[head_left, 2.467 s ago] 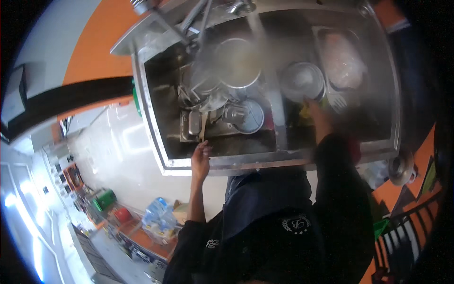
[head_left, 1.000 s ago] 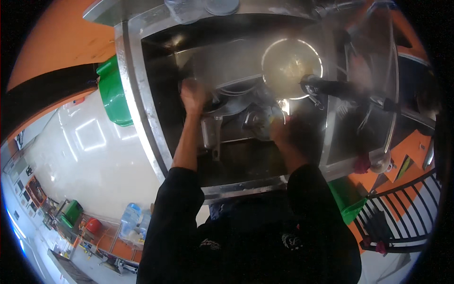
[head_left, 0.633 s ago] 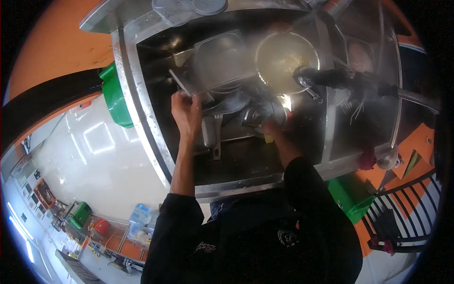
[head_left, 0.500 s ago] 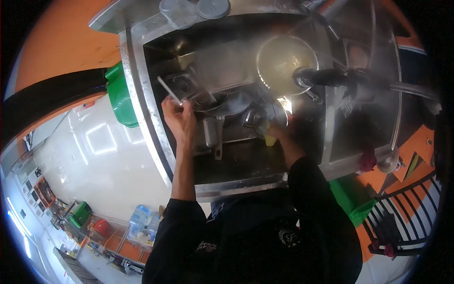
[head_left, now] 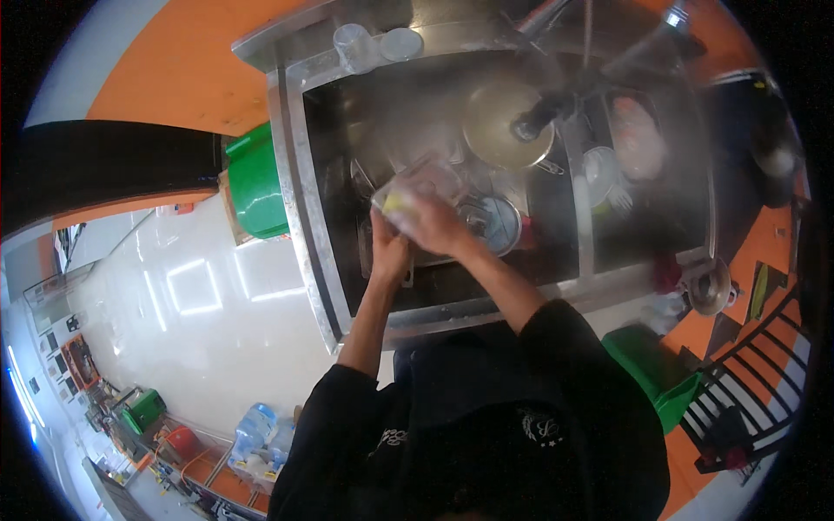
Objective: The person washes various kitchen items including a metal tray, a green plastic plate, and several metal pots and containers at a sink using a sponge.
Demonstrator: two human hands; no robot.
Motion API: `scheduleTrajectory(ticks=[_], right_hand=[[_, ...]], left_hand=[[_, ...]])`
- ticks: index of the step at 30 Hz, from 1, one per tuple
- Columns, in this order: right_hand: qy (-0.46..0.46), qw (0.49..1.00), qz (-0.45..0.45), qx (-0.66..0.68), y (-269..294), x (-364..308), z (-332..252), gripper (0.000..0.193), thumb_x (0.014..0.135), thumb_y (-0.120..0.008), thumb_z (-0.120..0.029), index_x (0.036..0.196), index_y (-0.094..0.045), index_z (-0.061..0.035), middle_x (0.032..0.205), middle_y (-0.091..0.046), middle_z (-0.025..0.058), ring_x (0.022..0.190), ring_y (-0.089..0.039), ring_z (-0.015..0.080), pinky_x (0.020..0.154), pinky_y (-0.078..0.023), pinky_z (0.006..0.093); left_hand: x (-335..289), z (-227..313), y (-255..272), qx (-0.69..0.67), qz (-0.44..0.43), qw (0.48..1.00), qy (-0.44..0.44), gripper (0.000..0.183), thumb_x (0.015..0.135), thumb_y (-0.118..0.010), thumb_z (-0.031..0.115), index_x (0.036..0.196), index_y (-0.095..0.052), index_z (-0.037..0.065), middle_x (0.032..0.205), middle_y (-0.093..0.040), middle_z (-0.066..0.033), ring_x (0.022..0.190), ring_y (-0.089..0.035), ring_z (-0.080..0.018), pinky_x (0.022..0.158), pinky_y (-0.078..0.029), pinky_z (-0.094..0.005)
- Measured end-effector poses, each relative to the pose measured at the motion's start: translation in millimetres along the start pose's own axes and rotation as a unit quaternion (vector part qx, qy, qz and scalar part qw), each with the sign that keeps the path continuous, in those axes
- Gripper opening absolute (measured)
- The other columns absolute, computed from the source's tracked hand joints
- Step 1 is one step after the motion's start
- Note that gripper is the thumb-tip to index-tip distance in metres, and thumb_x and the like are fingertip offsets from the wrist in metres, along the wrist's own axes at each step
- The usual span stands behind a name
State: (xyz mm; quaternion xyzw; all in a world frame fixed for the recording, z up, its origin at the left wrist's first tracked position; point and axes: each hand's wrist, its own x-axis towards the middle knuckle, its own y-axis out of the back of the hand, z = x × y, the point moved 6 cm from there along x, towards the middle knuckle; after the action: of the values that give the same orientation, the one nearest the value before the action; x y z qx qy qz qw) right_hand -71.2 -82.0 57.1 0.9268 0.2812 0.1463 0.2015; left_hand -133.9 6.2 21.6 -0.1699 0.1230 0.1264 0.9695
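My left hand is closed on the near edge of a flat, pale, see-through piece, perhaps a lid; motion smears it. Pressed against its face is a yellow sponge, gripped in my right hand, whose fingers are blurred. Both hands meet over the left part of the steel sink. Below and beside them lie metal pans and a round container, partly hidden by my arms. Further right, a round pot of cloudy liquid stands under the black spray head.
Steam hazes the basin. A second basin on the right holds a white bowl and a pinkish bundle. Two clear containers stand on the back ledge. Green bins flank the sink's steel rim.
My right hand has moved left with the sponge onto the flat piece. My left hand has shifted slightly right, and the piece has turned from edge-on to show its face. The view has shifted.
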Motion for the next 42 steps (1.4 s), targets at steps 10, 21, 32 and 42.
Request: scheduleTrajectory(ticks=[10,21,32,42], right_hand=[[-0.106,0.992,-0.031,-0.061,-19,-47,36,0.028,0.088,-0.046,-0.024,0.103,-0.058,-0.0041,0.11,-0.058,0.0198,0.101,-0.056,0.0357,0.084,-0.045,0.0455],[0.09,0.994,-0.02,-0.056,-35,-51,-15,0.033,0.085,-0.052,-0.014,0.117,-0.056,-0.009,0.132,-0.046,0.0141,0.119,-0.044,0.0338,0.097,-0.038,0.0397],[0.178,0.935,-0.173,-0.254,-41,-92,-46,0.021,0.085,-0.051,-0.023,0.096,-0.06,-0.0081,0.11,-0.06,0.0091,0.105,-0.055,0.0276,0.09,-0.044,0.0419],[-0.056,0.99,0.023,-0.125,-49,-69,15,0.022,0.082,-0.053,-0.012,0.101,-0.059,-0.0003,0.112,-0.058,0.0191,0.103,-0.056,0.0339,0.085,-0.046,0.0414]], left_hand=[[-48,-18,-19,-0.055,-0.009,0.995,0.089,0.073,0.075,-0.04,-0.017,0.135,-0.02,0.019,0.132,-0.037,-0.0127,0.119,-0.044,-0.0326,0.089,-0.048,-0.046],[-58,-12,2,-0.151,-0.011,0.985,0.077,0.071,0.075,-0.041,-0.015,0.136,-0.022,0.016,0.125,-0.044,-0.0132,0.112,-0.049,-0.0281,0.089,-0.047,-0.0417],[-38,-40,37,-0.143,0.089,0.973,0.161,0.034,0.088,-0.058,0.011,0.114,-0.036,0.009,0.102,-0.056,-0.0101,0.088,-0.059,-0.0214,0.069,-0.052,-0.0348],[-38,-22,16,0.121,0.057,0.989,-0.059,0.06,0.082,-0.053,-0.003,0.132,-0.022,0.007,0.121,-0.044,-0.0157,0.112,-0.047,-0.0252,0.088,-0.046,-0.0357]])
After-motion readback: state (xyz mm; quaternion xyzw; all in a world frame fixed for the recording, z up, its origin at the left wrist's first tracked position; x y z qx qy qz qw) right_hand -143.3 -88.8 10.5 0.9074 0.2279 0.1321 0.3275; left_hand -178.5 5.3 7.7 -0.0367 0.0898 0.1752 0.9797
